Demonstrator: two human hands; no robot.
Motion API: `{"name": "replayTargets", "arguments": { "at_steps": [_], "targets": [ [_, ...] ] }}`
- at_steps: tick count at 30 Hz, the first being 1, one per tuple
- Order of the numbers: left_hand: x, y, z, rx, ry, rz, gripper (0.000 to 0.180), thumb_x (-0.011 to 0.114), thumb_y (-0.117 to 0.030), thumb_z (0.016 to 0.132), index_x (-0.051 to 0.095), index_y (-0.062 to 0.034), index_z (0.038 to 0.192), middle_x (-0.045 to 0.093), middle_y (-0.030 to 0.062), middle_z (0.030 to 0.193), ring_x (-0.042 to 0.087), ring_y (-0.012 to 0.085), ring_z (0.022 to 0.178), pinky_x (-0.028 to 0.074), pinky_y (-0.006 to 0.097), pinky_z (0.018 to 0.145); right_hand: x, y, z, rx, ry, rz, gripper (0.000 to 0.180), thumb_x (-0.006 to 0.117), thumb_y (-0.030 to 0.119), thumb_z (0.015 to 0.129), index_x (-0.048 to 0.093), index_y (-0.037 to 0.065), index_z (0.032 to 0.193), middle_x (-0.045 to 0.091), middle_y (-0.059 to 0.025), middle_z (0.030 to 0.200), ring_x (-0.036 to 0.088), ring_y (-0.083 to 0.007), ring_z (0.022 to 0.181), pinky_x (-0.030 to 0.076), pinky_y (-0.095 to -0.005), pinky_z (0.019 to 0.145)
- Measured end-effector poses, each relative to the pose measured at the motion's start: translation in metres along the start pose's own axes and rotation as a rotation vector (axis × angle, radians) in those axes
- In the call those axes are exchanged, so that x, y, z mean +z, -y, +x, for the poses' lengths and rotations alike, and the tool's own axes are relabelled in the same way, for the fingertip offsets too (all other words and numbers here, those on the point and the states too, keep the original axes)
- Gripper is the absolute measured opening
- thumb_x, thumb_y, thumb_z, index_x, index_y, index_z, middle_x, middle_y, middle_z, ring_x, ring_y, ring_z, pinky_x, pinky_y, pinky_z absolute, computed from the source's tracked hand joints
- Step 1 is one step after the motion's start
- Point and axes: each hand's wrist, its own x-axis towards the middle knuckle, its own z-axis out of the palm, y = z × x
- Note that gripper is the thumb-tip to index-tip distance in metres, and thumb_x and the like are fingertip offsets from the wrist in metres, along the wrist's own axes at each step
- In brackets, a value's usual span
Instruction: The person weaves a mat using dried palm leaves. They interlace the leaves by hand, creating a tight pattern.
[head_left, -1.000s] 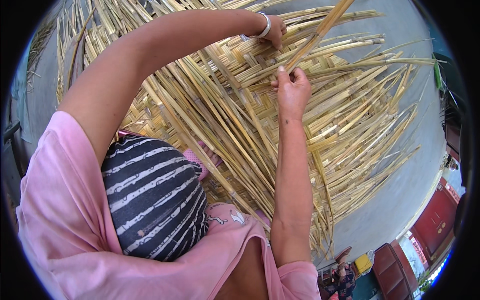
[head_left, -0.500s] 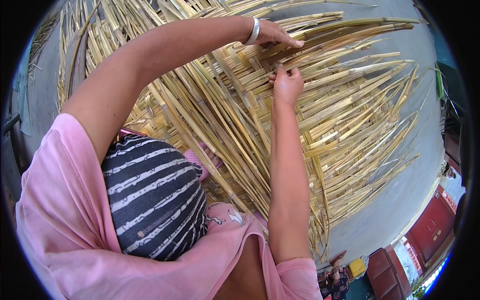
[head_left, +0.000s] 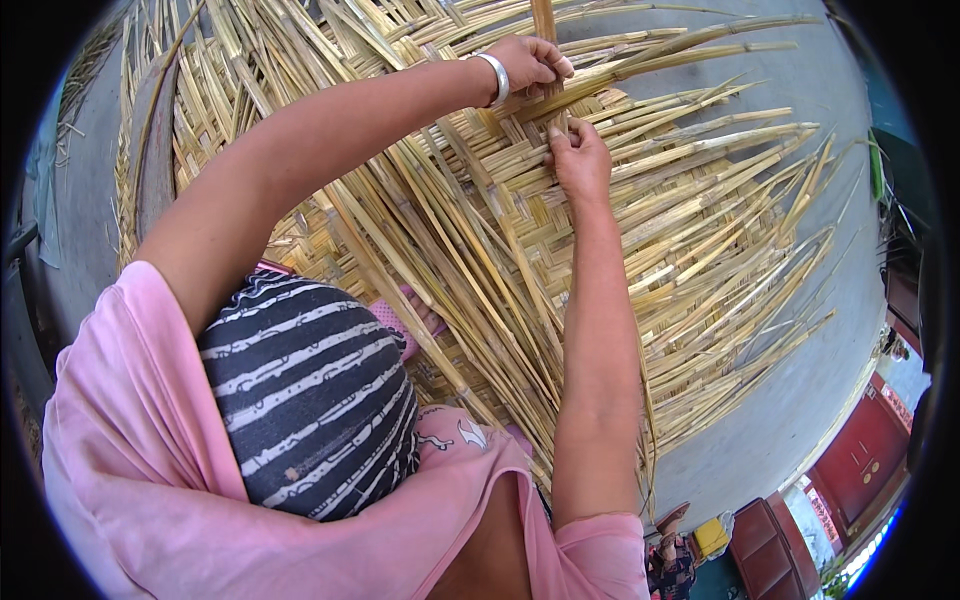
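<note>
A split reed strip (head_left: 543, 22) runs crosswise over the half-woven mat (head_left: 520, 215), its free end pointing to the far side. My left hand (head_left: 523, 66), with a silver bangle at the wrist, is closed round this strip between thumb and fingers. Just nearer to me, my right hand (head_left: 584, 160) pinches the strip's lower part against the weave. Long loose reeds (head_left: 740, 120) fan out to the right from beneath both hands. A bundle of reeds (head_left: 440, 240) lies slantwise across the mat at my left.
The grey floor (head_left: 740, 460) borders the mat on the right. My foot in a pink dotted slipper (head_left: 392, 318) rests on the weave. At the lower right are another person's patterned clothing (head_left: 672, 575), a yellow container (head_left: 712, 537), a dark red chair (head_left: 768, 550) and a red cabinet (head_left: 862, 455).
The strip has swung from pointing right to pointing toward the far side. My left hand moved left and slightly farther away with it; my right hand shifted a little to the right.
</note>
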Motion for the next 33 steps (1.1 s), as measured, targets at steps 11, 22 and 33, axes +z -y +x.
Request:
{"name": "replayTargets", "arguments": {
  "at_steps": [11, 22, 33],
  "targets": [
    [-0.007, 0.034, -0.019, 0.113, -0.379, 0.250, 0.009, 0.058, 0.002, 0.081, 0.064, -0.0034, 0.085, 0.063, 0.0008, 0.081, 0.060, 0.0094, 0.072, 0.055, 0.026, 0.061, 0.022, 0.024, -0.023, -0.182, -0.255, -0.435, 0.019, 0.060, 0.012, 0.079, 0.052, 0.005, 0.095, 0.060, -0.0173, 0.092, 0.059, -0.0369, 0.085, 0.047, -0.0444, 0.072],
    [-0.071, -0.010, -0.019, 0.095, -0.392, -0.226, 0.007, 0.059, -0.003, 0.085, 0.063, -0.0066, 0.090, 0.065, 0.0013, 0.088, 0.062, 0.0127, 0.082, 0.055, 0.029, 0.071, 0.007, 0.045, -0.030, -0.357, -0.221, -0.574, 0.022, 0.062, 0.007, 0.078, 0.056, 0.005, 0.100, 0.050, -0.0142, 0.106, 0.060, -0.0343, 0.083, 0.050, -0.0437, 0.072],
    [-0.110, -0.027, -0.009, 0.005, 0.200, -0.330, 0.005, 0.059, -0.008, 0.086, 0.058, -0.0105, 0.091, 0.063, 0.0010, 0.095, 0.061, 0.0136, 0.089, 0.051, 0.027, 0.078, 0.031, 0.069, 0.027, -0.214, -0.103, -0.325, 0.025, 0.067, 0.031, 0.077, 0.066, 0.008, 0.087, 0.061, -0.0155, 0.085, 0.060, -0.0342, 0.081, 0.046, -0.0427, 0.071]
  ]
}}
